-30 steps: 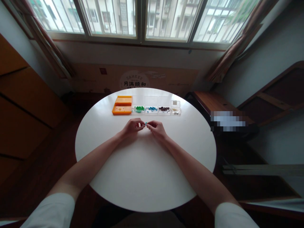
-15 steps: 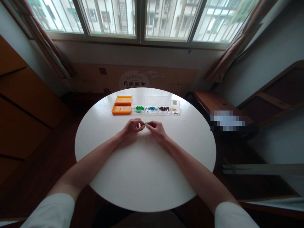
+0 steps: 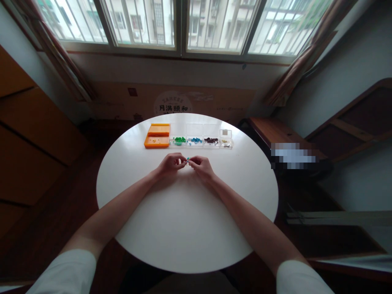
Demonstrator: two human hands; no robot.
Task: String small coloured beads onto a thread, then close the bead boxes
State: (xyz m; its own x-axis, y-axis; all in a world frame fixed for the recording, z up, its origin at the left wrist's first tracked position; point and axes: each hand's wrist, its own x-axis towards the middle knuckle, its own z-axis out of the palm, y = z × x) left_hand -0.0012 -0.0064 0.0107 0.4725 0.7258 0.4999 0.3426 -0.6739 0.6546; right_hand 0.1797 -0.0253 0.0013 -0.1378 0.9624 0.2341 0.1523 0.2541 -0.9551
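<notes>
Take the round white table as your dial, with 12 toward the window. Leftmost on it, near 11 o'clock, the orange case lies open, its lid laid back toward 12 and a few tiny yellow bits inside. Just inward of it, your left hand has thumb and index fingertips pinched on a tiny blue-green piece. That piece sits between your hands, a little toward 12 from the dial's centre; its exact shape is too small to tell. Beyond it, near 12, are small green pieces and then blue pieces in clear open-lidded boxes. Your right hand pinches the same piece from the 3 o'clock side, fingertips nearly meeting your left's. Toward 1 o'clock come dark brown pieces, then a small clear box with pale bits. Off the table, at 2, stands a wooden bench.
</notes>
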